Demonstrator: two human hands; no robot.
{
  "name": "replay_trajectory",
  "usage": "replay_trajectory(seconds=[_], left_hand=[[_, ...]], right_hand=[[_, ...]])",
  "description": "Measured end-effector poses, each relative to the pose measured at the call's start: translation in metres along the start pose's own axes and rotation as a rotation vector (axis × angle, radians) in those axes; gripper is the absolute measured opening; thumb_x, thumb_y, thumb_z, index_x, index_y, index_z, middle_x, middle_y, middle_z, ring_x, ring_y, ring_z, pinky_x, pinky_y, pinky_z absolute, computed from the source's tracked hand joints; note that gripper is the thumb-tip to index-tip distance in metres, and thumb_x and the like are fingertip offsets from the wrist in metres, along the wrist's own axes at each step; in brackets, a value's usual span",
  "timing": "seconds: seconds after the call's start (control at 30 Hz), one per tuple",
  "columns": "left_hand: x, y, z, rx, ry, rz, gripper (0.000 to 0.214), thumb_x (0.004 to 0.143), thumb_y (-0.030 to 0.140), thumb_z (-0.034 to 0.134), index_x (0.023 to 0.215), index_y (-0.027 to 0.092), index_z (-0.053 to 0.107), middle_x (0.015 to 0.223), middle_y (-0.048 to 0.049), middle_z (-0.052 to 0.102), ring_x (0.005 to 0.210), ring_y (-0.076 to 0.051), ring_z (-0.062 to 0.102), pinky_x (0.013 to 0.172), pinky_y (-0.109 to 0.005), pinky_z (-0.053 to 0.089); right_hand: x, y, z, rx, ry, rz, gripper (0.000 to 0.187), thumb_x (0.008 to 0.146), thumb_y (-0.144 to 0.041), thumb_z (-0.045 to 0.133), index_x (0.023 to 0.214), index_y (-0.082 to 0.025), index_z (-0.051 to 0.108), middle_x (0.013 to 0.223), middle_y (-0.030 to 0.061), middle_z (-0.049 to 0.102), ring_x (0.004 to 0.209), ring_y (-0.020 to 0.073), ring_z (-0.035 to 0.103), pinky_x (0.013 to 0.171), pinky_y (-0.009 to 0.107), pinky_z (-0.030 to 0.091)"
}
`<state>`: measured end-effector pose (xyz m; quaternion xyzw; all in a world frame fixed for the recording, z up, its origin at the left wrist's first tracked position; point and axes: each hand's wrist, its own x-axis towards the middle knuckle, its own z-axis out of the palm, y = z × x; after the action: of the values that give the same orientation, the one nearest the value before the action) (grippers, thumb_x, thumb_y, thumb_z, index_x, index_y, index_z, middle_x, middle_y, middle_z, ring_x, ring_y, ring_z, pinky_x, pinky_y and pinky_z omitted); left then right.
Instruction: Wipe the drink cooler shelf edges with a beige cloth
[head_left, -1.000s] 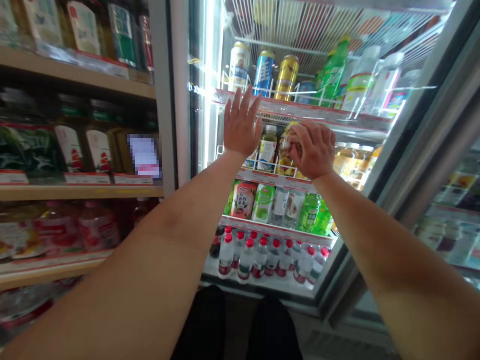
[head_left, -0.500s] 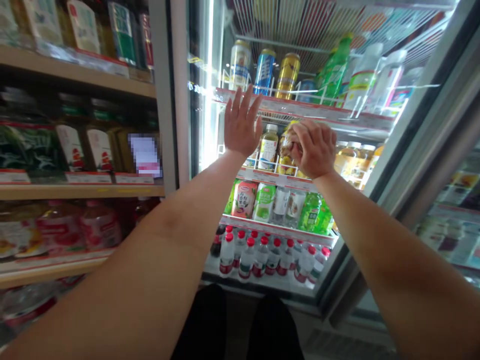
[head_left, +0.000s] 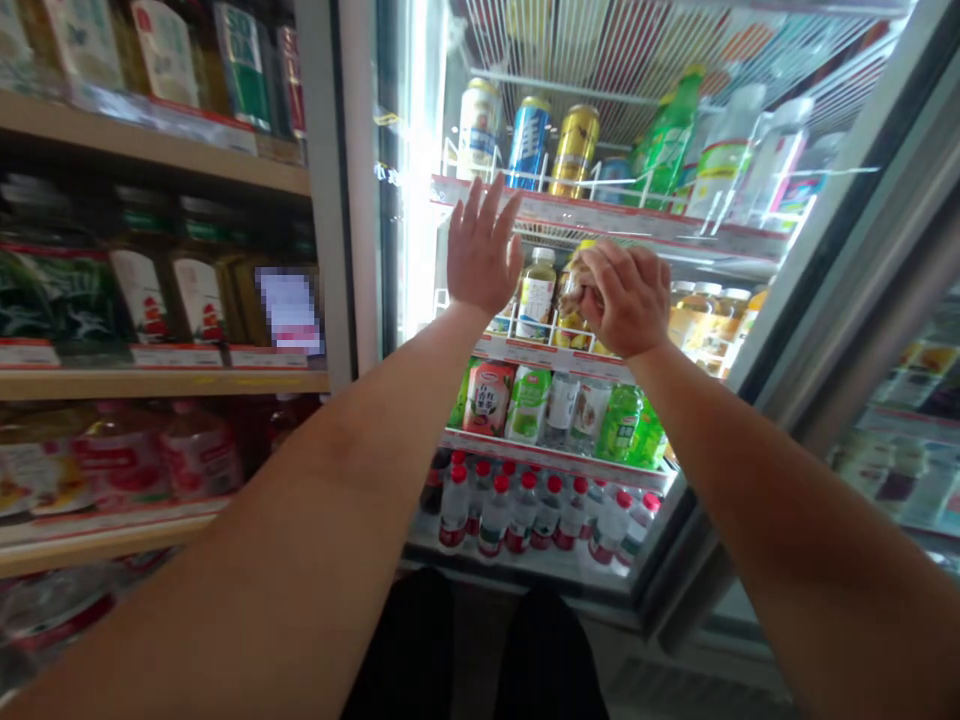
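Observation:
I face an open drinks fridge. My left hand [head_left: 480, 250] is raised with fingers stretched out and apart, just below the top wire shelf [head_left: 600, 215] and in front of the second shelf's bottles; it holds nothing. My right hand [head_left: 626, 300] is closed around the top of an orange-yellow drink bottle [head_left: 571, 325] standing at the front of the second shelf. A pale yellow bottle with a white cap [head_left: 536, 295] stands between my two hands.
Cans [head_left: 529, 140] and green bottles [head_left: 667, 135] line the top shelf. Cartons and green bottles [head_left: 622, 425] fill the third shelf, red-capped bottles [head_left: 525, 510] the bottom. The fridge door [head_left: 847, 260] stands open at right. Store shelves [head_left: 157, 380] with bottles are at left.

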<state>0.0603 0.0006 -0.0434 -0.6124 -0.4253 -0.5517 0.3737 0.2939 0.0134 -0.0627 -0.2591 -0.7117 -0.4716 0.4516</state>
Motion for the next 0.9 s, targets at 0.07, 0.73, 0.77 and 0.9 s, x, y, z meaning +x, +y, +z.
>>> replay_trajectory(seconds=[0.07, 0.73, 0.77, 0.9], left_hand=[[-0.0002, 0.0006, -0.0007, 0.019, -0.003, -0.004, 0.058, 0.095, 0.035, 0.031, 0.152, 0.028, 0.040, 0.161, 0.0138, 0.017, 0.152, -0.008, 0.000, 0.130, -0.037, 0.005], [-0.0051, 0.0002, -0.0026, -0.051, 0.029, 0.021, 0.056, 0.094, 0.030, 0.036, 0.148, 0.027, 0.046, 0.160, 0.0066, 0.026, 0.152, -0.015, 0.011, 0.129, -0.044, 0.010], [-0.0053, -0.0001, -0.0024, -0.058, 0.031, 0.024, 0.056, 0.093, 0.030, 0.037, 0.148, 0.028, 0.046, 0.160, 0.0071, 0.026, 0.152, -0.015, 0.011, 0.129, -0.044, 0.010], [-0.0058, -0.0002, -0.0023, -0.103, 0.033, 0.019, 0.057, 0.092, 0.031, 0.039, 0.149, 0.033, 0.044, 0.159, 0.0113, 0.026, 0.152, -0.014, 0.008, 0.129, -0.045, 0.007]], right_hand=[[0.0000, -0.0006, -0.0003, -0.013, -0.004, 0.001, 0.050, 0.094, -0.037, 0.047, 0.142, -0.025, 0.052, 0.146, 0.0068, 0.054, 0.127, 0.0316, 0.049, 0.108, 0.051, 0.036], [-0.0017, -0.0042, -0.0024, 0.028, 0.041, 0.109, 0.049, 0.092, -0.033, 0.048, 0.139, -0.021, 0.054, 0.143, 0.0112, 0.055, 0.128, 0.0333, 0.048, 0.108, 0.053, 0.036], [-0.0013, -0.0042, -0.0024, 0.034, 0.044, 0.135, 0.049, 0.092, -0.033, 0.047, 0.139, -0.020, 0.055, 0.143, 0.0119, 0.054, 0.129, 0.0338, 0.047, 0.108, 0.054, 0.036], [-0.0015, -0.0044, -0.0026, 0.025, 0.044, 0.140, 0.047, 0.092, -0.032, 0.047, 0.136, -0.021, 0.056, 0.142, 0.0110, 0.055, 0.128, 0.0336, 0.048, 0.108, 0.054, 0.036]])
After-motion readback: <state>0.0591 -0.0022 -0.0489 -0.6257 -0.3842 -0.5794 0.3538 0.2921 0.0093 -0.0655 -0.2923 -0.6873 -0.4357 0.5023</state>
